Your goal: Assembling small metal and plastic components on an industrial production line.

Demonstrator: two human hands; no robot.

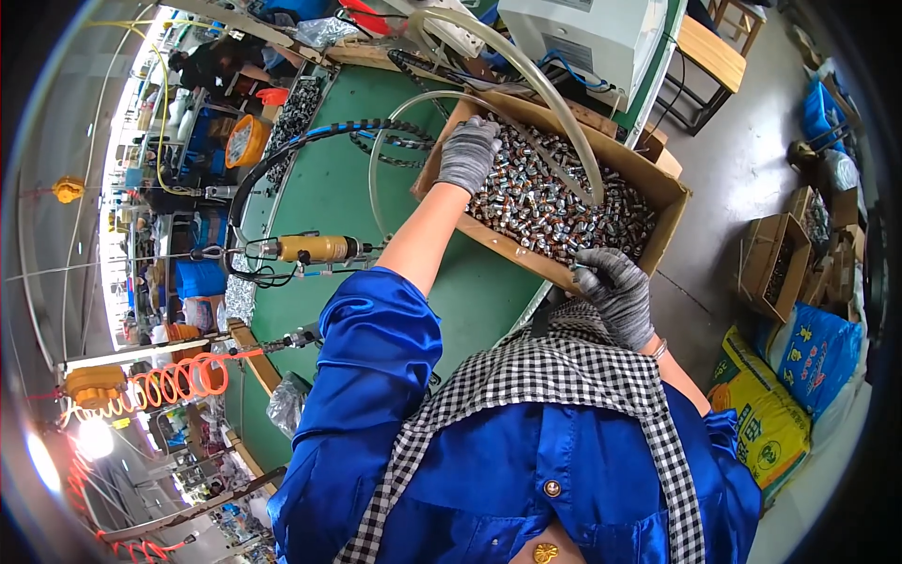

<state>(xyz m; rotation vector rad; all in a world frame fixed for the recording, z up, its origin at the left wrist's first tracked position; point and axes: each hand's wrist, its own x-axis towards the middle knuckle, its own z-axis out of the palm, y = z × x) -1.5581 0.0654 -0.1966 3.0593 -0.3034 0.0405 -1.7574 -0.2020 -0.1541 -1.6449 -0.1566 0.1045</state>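
Note:
A long cardboard box (pixel 526 246) on the green workbench is filled with many small metal fittings (pixel 554 207), silvery with coppery-brown bands. My left hand (pixel 470 155), in a grey knitted glove, is at the box's left end, fingers curled down among the fittings there; what they hold is hidden. By the box's near right edge is my right hand (pixel 615 289), gloved alike. Its thumb and fingertips are pinched together, and whatever is between them is too small to make out. A clear hose (pixel 573 132) arches over the box, its end among the fittings.
A yellow power driver (pixel 315 248) hangs left of my left forearm. Black and blue cables (pixel 348 127) cross the green bench (pixel 376 89). A pale machine housing (pixel 583 42) stands behind the box. Cartons (pixel 775 263) and a yellow sack (pixel 766 409) are on the floor to the right.

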